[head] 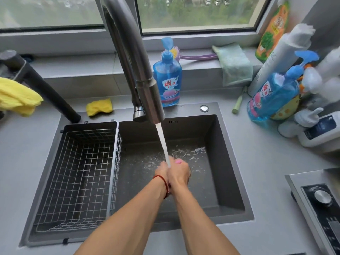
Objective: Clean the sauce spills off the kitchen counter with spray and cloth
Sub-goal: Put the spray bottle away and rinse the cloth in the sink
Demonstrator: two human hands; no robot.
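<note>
both forearms reach in from the near edge over the dark matte sink (228, 162), and the left hand (161, 171) and right hand (179, 173) are pressed together under the stream of water (163, 144) from the brushed-steel tap (139, 70). something pink (178, 161) shows at the right hand's fingertips; whether it is a scrap of cloth or a painted nail cannot be told, and neither hand's curl or grip can be made out. a red cord bracelet (163, 183) circles the left wrist.

as a judgement, this is a rinse at the sink, either of the hands or of something small held between them. the next move calls for shutting off the water and, if spills remain, fetching spray and cloth.

no sauce shows on the smooth pale grey counter (266, 181) in view. a white wire basket (77, 177) fills the sink's left half. at near right is a stove knob (322, 196).

further back, a crumpled yellow cloth (99, 107) lies just beyond the sink's far left rim, and another yellow cloth (16, 97) drapes at far left. a translucent blue pump bottle of detergent (168, 78) stands behind the tap; a second blue bottle (276, 100) and white spray bottles (312, 126) cluster at right. a soft green towel (235, 65) hangs over the window ledge.
</note>
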